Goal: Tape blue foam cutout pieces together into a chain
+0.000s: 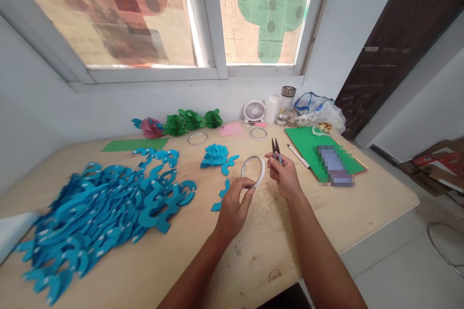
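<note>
My left hand (234,205) pinches the near edge of a white roll of tape (253,170) and holds it up over the wooden table (326,222). My right hand (284,174) is closed on small black snips (276,148), blades pointing up, and its fingers also touch the roll's right side. A single blue foam cutout (222,196) lies just left of my left hand. A small stack of blue cutouts (216,156) sits beyond it. A large heap of blue cutouts (105,207) covers the table's left part.
Two more tape rings (197,138) (258,133) lie farther back. Green paper flowers (190,120), a pink flower, pink notes, a small white fan (254,111), a jar (286,104) and a plastic bag line the wall. A green sheet (308,147) holds a phone at right; the table's edge falls away right.
</note>
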Available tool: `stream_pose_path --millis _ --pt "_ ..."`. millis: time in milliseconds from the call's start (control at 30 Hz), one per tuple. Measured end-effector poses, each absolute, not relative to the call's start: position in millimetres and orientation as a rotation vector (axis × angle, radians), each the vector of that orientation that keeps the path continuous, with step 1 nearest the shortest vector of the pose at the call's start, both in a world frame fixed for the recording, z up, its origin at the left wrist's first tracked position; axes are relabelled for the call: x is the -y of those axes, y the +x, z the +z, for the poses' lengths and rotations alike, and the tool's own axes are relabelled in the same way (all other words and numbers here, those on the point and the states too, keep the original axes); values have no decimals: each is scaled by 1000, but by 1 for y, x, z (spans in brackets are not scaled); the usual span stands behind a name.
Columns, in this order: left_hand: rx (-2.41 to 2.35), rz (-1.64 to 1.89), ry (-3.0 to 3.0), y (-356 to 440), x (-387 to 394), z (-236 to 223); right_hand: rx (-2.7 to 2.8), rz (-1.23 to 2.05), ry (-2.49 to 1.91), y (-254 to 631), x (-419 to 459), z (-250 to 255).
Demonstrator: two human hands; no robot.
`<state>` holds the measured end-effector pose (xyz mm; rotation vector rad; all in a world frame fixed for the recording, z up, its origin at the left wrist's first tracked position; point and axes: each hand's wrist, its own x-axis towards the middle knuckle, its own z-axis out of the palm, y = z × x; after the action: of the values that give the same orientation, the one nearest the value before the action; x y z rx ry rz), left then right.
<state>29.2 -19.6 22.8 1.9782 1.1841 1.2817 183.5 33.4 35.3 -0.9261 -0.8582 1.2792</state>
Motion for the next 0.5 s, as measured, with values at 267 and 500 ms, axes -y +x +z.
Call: stream_pose_path --millis 267,500 --pt "-1189 1270 2047 27 25 22 941 1370 -845 180 -24 45" --pt "-1220 1259 2055 26 25 25 1018 1389 -865 185 -24 45"
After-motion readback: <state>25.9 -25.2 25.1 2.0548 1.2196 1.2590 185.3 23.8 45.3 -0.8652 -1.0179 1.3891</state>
